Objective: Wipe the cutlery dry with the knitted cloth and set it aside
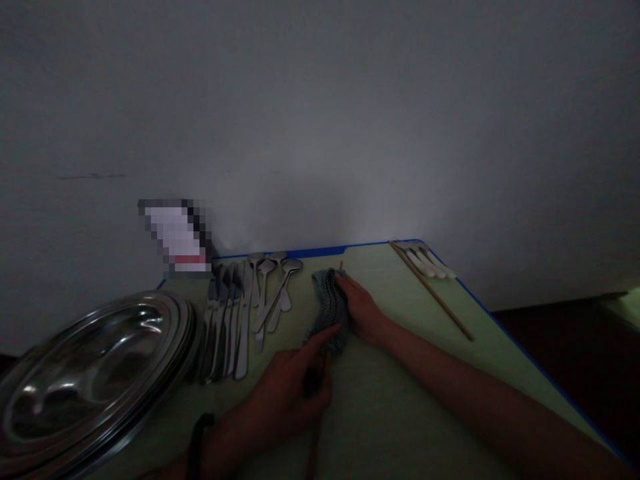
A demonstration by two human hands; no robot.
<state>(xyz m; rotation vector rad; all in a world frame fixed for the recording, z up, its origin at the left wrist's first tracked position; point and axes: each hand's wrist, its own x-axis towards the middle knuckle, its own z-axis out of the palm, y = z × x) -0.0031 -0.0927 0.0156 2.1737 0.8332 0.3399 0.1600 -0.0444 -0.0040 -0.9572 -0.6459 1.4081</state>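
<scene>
My right hand [367,310] is closed around a folded grey-blue patterned cloth [330,310] above the middle of the table. The cloth is wrapped round a thin wooden chopstick [313,440]. One tip of the chopstick pokes out past the cloth's far end, and the other end runs down toward me. Below the cloth, my left hand [295,383] grips the chopstick, with its index finger reaching onto the cloth. The middle of the chopstick is hidden by the cloth and fingers.
Stacked metal divided plates [173,320] stand at the left. Beside them lie several table knives [243,340] and several spoons [270,293]. At the right are another wooden chopstick [435,297] and several white-handled utensils [425,260]. A pixelated object [175,233] leans against the wall [320,120] behind the blue-edged table [390,400].
</scene>
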